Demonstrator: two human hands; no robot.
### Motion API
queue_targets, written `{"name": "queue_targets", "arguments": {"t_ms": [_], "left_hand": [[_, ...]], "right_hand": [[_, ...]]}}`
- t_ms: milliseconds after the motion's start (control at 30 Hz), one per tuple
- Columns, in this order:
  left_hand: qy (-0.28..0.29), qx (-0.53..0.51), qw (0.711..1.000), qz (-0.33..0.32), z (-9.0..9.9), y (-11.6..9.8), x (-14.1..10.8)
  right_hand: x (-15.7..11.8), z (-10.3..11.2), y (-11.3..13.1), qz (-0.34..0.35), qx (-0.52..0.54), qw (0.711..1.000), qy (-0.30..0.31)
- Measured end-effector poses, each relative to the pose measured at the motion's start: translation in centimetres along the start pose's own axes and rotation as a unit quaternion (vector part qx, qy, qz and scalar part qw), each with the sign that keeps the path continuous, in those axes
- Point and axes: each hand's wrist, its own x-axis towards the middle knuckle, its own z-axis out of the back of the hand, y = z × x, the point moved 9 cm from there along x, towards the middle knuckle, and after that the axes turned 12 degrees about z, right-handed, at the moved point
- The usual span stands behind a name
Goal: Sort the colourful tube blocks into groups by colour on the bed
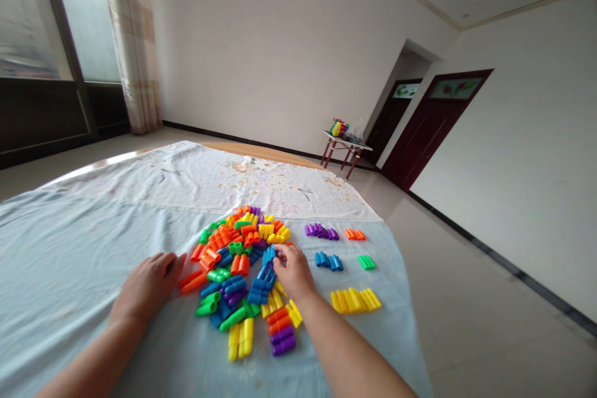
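My right hand (295,272) is closed in a pinch on a blue plastic building piece (269,255) made of joined tubes, at the right side of a mixed pile. Further blue pieces (259,290) lie just below it. To the left of the pile, my left hand (152,283) rests on the cloth with loosely bent fingers and nothing visible in them. Orange pieces (193,282) lie close to its fingertips. The pile holds orange, green, blue, yellow and purple pieces, many overlapping.
Right of the pile stand separate groups: purple (321,232), orange (355,234), blue (329,261), green (366,262) and yellow pieces (356,301). A wrinkled light-blue cloth (74,261) covers the table. A small side table (347,144) with bags stands near the doors.
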Motion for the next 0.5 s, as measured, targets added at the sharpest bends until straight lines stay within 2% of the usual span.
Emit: {"name": "queue_targets", "arguments": {"t_ms": [167, 267, 367, 500], "left_hand": [[0.001, -0.009, 1.000, 0.000, 0.0, -0.1, 0.0], [0.003, -0.019, 1.000, -0.008, 0.4, -0.4, -0.2], [0.005, -0.026, 1.000, -0.008, 0.7, -0.6, -0.6], [0.011, -0.038, 0.999, 0.002, 1.0, -0.7, -0.6]], "right_hand": [[-1.9, 4.4, 1.4, 0.079, -0.041, 0.996, -0.021], [-3.7, 6.3, 1.3, 0.096, -0.077, 0.992, -0.031], [-5.7, 6.9, 1.2, 0.098, -0.111, 0.989, -0.023], [-7.9, 5.6, 2.0, 0.114, -0.123, 0.985, 0.036]]}}
